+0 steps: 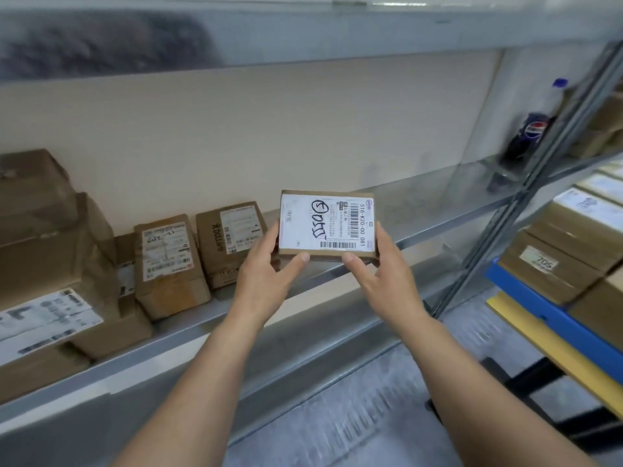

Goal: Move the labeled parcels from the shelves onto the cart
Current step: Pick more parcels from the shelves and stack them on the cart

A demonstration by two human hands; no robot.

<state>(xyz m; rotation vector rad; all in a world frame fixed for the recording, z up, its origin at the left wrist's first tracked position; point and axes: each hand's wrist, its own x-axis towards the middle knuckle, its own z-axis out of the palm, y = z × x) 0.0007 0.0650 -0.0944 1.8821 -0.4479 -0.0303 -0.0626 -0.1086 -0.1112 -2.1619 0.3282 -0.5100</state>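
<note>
head view: left hand (266, 271) and right hand (377, 274) each pinch an end of a small labeled parcel (327, 225), held in the air just over the shelf edge (337, 269). the cart (553, 318), already stacked, waits at right. with only fingertip grips, a quick swing across could let it slip.

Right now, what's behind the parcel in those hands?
Behind the parcel run the grey shelf and beige wall. The parcel covers the shelf patch straight behind it and most fingers of the left hand and right hand.
</note>
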